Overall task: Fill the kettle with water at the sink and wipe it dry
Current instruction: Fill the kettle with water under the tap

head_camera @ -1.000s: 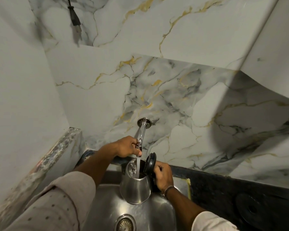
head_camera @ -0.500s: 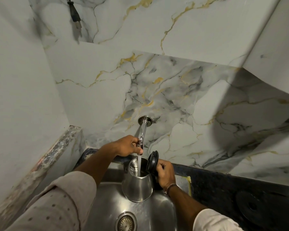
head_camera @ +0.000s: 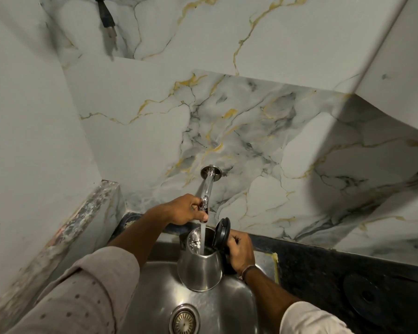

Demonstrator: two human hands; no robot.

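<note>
The steel kettle (head_camera: 200,268) is held over the sink (head_camera: 232,307), its black lid (head_camera: 222,233) flipped up, gripped at the handle side by the right hand (head_camera: 240,253). The tap (head_camera: 206,191) is clasped by the left hand (head_camera: 187,209) — water (head_camera: 202,238) falls into the mouth. A drain (head_camera: 184,321) sits below; a round black base (head_camera: 367,295) rests on the dark counter (head_camera: 323,268).
</note>
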